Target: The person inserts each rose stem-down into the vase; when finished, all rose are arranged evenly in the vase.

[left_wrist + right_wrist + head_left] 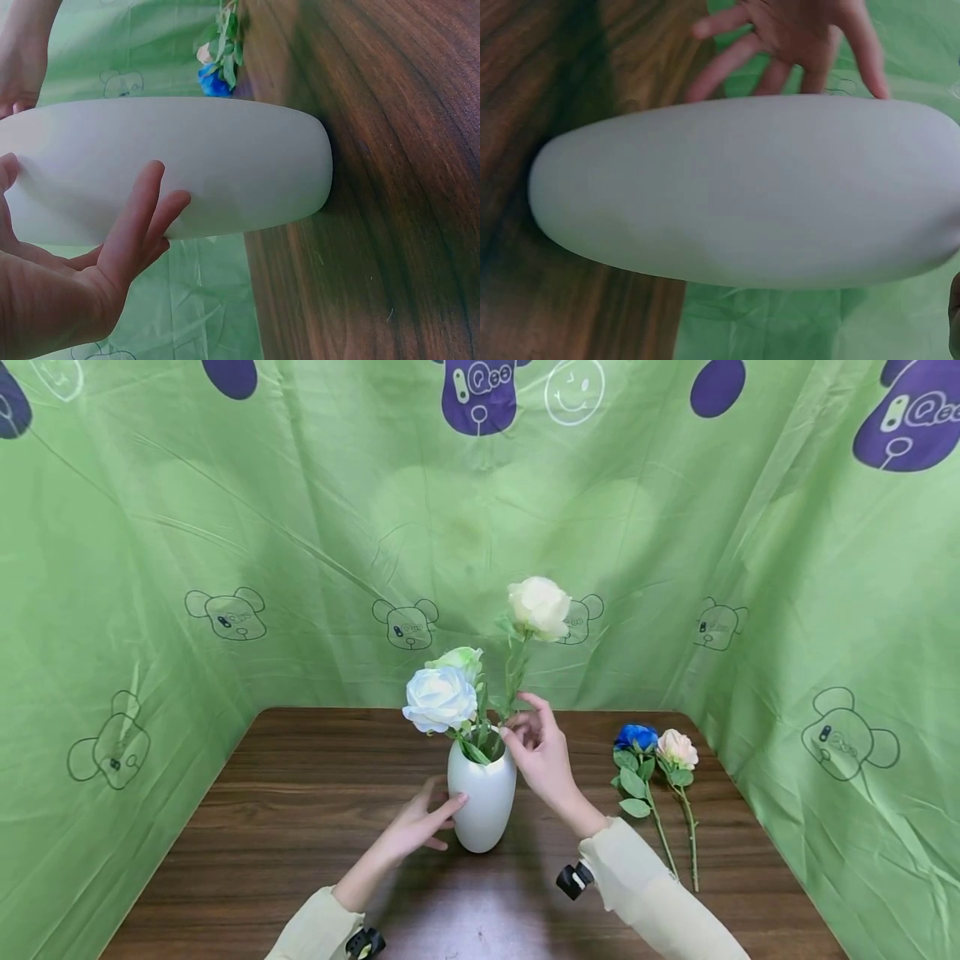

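Observation:
A white vase [480, 810] stands upright on the table. Two roses lean out of its mouth to the left: a pale blue rose [440, 699] and, behind it, a greenish-white rose [459, 662]. Higher up is a cream rose [540, 607], its stem reaching down to the vase mouth. My right hand [542, 752] holds that stem with curled fingers just above the rim. My left hand [412, 827] touches the vase's left side, thumb against the front and the other fingers spread; in the left wrist view its fingers [139, 214] are fairly straight along the wall. The stem ends are hidden inside the vase.
To the right on the dark wooden table [300, 793] lie a blue rose [636, 737] and a pink rose [677, 749], stems toward the front. A green printed curtain [315, 527] encloses the back and both sides.

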{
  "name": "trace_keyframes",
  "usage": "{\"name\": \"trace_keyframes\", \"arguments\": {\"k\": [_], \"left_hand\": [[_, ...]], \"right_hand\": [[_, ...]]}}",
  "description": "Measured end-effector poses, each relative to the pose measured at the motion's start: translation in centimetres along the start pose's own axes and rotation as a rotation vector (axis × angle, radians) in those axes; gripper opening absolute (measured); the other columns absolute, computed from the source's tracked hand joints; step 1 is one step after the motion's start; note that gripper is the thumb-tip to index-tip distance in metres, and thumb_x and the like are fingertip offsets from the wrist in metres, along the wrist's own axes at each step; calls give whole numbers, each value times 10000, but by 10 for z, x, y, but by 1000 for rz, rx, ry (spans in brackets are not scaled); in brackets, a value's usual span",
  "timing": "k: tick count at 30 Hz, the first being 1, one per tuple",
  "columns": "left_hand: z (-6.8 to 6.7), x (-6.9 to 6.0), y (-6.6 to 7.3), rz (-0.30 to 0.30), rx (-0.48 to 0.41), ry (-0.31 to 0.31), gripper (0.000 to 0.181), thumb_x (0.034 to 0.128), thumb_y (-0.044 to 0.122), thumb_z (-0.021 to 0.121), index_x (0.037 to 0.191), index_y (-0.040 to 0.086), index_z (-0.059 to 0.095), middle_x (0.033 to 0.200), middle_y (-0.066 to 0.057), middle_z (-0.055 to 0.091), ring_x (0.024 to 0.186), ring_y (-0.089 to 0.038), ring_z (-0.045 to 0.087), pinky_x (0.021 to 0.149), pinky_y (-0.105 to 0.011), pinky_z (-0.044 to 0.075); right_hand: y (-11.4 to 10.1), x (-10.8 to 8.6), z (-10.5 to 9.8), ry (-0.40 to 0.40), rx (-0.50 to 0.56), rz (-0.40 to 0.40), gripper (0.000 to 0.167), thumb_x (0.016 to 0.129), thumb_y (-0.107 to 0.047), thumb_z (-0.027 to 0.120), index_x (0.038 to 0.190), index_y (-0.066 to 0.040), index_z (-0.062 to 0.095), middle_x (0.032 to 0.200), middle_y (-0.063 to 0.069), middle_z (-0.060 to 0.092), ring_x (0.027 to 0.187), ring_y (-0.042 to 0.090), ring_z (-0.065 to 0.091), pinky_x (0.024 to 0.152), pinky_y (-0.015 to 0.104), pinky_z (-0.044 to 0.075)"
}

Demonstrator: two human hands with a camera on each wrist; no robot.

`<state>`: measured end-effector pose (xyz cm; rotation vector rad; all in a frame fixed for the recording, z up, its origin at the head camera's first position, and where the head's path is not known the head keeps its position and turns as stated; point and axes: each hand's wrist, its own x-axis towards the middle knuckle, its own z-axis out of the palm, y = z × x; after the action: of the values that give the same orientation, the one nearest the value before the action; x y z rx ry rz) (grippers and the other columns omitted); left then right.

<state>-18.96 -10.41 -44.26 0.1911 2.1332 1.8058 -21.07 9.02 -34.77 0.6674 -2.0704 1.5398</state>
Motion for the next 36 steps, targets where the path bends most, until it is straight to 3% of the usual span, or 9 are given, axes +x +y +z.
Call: {"name": "trace_keyframes", "arguments": {"k": [5,14,19,22,25,31,36], "left_hand": [[0,0,-1,2,3,-1,715,839,457,546,1351,70,231,1278,-278,334,949,-401,538,590,-445,519],[1,0,1,5,1,3,703,844,449,544,1346,68,234,1269,-276,345,948,-402,539,582,-436,522],[1,0,0,4,0,2,705,842,449,547,1346,67,234,1269,-279,343,946,-402,540,573,-430,523],[1,0,0,5,0,3,704,840,448,551,1344,70,237,1269,-277,345,946,-400,541,558,-408,527],[1,0,0,7,1,1,704,841,448,549,1345,71,234,1271,-278,342,951,-403,537,558,-402,527],[1,0,-1,9,-2,-4,705,841,448,549,1346,72,232,1277,-285,333,955,-405,534,563,-406,527],[2,-4,6,10,-7,-3,694,846,428,553,1345,65,237,1276,-286,336,954,-412,532,561,-403,527]], "right_hand": [[3,-11,6,-21,-79,10,422,765,95,589,1151,6,445,783,143,600,574,235,457,434,272,355],[3,-14,4,-22,-81,-34,301,759,130,573,1041,32,543,808,131,604,653,237,466,445,294,379],[0,-14,1,21,-77,-29,261,769,116,575,1015,28,572,848,133,586,659,212,489,449,252,385],[-2,-10,0,40,-62,-26,300,777,100,583,1065,19,573,934,157,551,696,257,498,493,259,412],[0,-5,0,10,-52,-18,364,792,61,589,1145,-24,557,1032,149,521,750,294,484,547,282,424],[23,-2,6,-71,-19,36,384,831,-88,586,1206,-159,544,1110,-11,521,759,235,431,578,272,404],[16,-2,4,-83,62,77,321,849,-44,554,1168,-75,569,1119,33,546,920,207,455,740,302,418]]}}
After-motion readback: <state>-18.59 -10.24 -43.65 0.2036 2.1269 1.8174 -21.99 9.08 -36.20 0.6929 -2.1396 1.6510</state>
